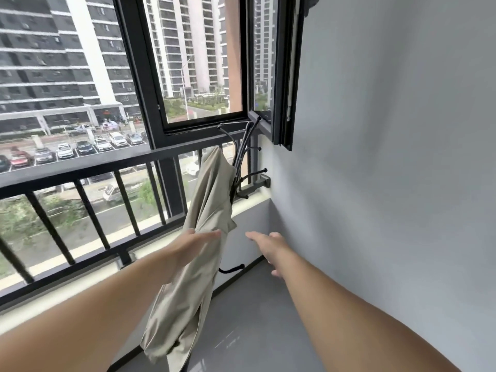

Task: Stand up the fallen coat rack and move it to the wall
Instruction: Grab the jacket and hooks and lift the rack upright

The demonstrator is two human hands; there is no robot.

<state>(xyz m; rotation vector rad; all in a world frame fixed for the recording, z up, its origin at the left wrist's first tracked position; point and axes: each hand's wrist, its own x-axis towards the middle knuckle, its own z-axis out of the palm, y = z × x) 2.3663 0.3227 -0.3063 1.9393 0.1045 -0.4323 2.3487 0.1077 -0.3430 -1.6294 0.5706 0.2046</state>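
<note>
The black coat rack (243,153) stands tilted in the corner, its hooked top near the window sill and the grey wall (389,157). A long beige coat (200,237) hangs from it and covers most of its pole; one lower hook (232,269) pokes out beside the cloth. My left hand (197,238) lies flat against the coat, fingers stretched, not gripping. My right hand (271,247) hovers open to the right of the coat, apart from it, fingers pointing at the corner.
A black railing (80,173) with vertical bars runs along the left over a low pale ledge. An open black window sash (287,76) juts inward above the corner. Grey floor (255,318) stretches below between the ledge and the wall.
</note>
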